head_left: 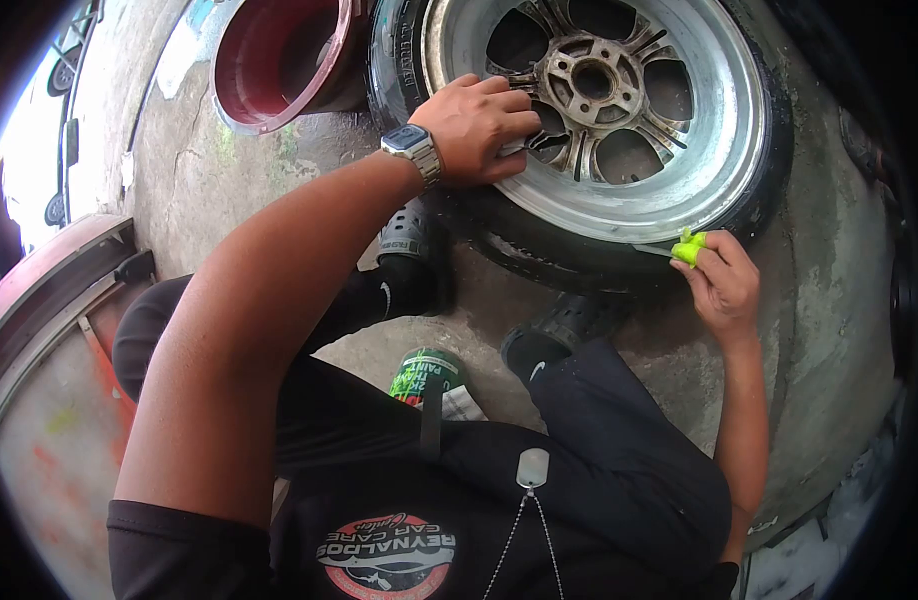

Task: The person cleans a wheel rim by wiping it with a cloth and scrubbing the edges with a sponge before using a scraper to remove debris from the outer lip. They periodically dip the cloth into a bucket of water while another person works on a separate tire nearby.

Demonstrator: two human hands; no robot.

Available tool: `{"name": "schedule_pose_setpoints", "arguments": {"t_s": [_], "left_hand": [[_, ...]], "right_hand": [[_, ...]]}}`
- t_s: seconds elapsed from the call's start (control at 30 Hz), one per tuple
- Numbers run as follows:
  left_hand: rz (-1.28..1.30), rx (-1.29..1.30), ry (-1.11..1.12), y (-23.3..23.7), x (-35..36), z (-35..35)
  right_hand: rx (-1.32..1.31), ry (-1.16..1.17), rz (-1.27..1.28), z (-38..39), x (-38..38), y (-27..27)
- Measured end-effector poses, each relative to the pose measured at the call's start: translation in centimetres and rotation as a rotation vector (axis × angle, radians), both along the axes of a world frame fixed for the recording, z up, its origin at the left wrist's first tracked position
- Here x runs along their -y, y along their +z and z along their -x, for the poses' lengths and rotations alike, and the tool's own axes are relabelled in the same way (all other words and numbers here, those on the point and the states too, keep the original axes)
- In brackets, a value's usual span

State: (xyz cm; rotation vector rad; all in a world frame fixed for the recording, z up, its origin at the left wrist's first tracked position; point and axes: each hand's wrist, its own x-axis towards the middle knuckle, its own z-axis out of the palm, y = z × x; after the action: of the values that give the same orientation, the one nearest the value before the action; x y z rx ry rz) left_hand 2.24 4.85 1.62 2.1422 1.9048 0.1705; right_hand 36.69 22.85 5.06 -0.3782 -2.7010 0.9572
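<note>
A car wheel [599, 205] lies flat before me, its silver alloy rim inside a black tyre [539, 255]. The spokes and hub [594, 82] look dirty and brownish. My left hand [484, 130], with a watch on the wrist, is over the left side of the rim. Its fingers are curled around a small greyish-white piece [514, 148], mostly hidden. At the lower right, my right hand [724, 280] pinches a thin tool with a bright yellow-green grip [687, 248]. The tool's narrow grey end points left, along the border of rim and tyre.
An empty-looking red wheel-shaped drum [279, 60] stands at upper left. A green-labelled paint can [426, 377] is between my legs, beside my shoes [569, 325]. A reddish panel [59, 270] leans in at left. The floor [829, 300] is grey concrete.
</note>
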Motion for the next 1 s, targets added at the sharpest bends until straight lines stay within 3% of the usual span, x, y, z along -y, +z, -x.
{"name": "schedule_pose_setpoints", "arguments": {"t_s": [1.0], "left_hand": [[-0.018,-0.007,0.013,-0.3,0.1,-0.1]], "right_hand": [[-0.030,-0.076,0.013,0.3,0.9,-0.5]]}}
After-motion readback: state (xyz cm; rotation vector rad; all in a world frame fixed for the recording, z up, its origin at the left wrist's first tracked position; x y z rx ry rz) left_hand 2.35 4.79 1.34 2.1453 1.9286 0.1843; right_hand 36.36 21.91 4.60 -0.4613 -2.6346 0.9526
